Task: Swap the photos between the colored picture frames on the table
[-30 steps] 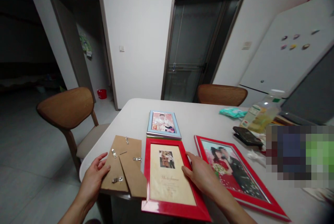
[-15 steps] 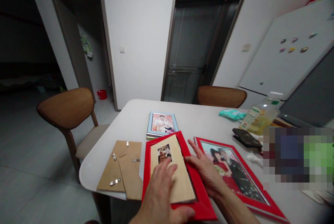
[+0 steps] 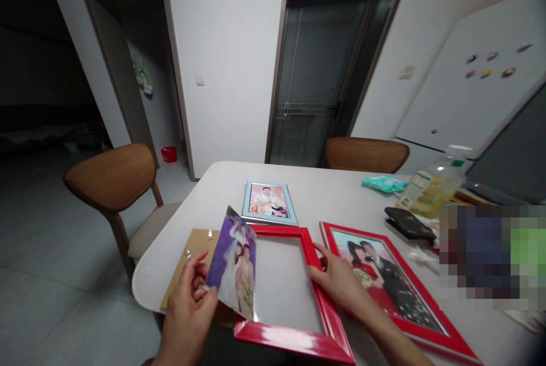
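My left hand (image 3: 190,300) pinches a photo print (image 3: 236,266) at its left edge. The print is tilted up, showing people in pale wedding clothes on a purple ground, and it overlaps the left side of a red picture frame (image 3: 294,345). That frame's middle is pale and holds no picture. On its right side rests my right hand (image 3: 336,278), fingers wrapped over the red edge. Brown backing boards (image 3: 181,280) with metal clips lie at the left, partly hidden by my left hand and the print.
Behind lies a light-blue framed photo (image 3: 268,201). At the right are another red framed photo (image 3: 384,280), a dark phone-like object (image 3: 409,223), a bottle of yellow liquid (image 3: 435,184) and a teal packet (image 3: 384,184). Wooden chairs (image 3: 113,178) stand by the white table (image 3: 205,201).
The pale board with a small picture has gone from the red frame, whose middle now shows pale. My left hand has moved left and up, now holding the photo print. My right hand stays on the frame.
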Available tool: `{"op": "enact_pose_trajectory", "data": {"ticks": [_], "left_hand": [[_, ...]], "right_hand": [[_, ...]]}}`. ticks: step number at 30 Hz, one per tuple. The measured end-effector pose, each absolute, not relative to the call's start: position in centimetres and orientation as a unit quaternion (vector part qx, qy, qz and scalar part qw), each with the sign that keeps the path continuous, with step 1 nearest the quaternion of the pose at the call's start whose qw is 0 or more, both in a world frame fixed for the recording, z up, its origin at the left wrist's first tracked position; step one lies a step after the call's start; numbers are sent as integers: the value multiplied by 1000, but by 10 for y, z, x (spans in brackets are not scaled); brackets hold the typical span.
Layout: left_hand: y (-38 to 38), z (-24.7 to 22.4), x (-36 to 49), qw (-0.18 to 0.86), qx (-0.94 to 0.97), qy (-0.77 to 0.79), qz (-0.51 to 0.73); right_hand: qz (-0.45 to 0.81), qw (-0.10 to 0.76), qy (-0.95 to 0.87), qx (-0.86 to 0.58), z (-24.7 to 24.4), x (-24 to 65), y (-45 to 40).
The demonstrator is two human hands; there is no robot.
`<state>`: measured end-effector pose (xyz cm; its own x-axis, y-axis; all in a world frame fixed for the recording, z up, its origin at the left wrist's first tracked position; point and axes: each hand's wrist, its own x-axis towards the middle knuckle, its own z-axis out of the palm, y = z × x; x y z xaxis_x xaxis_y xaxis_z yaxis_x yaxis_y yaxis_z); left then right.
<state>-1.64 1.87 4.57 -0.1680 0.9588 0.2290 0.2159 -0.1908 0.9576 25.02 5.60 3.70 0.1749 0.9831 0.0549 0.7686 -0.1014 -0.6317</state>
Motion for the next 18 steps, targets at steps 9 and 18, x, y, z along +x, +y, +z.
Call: {"op": "enact_pose_trajectory", "data": {"ticks": [9,18], "left_hand": [[17,11,-41,393,550,574,463],[16,20,-33,186,702,568,387]], "right_hand": [[98,173,-682,-704,21,251,57],[227,329,-651,-645,24,211,56]]}}
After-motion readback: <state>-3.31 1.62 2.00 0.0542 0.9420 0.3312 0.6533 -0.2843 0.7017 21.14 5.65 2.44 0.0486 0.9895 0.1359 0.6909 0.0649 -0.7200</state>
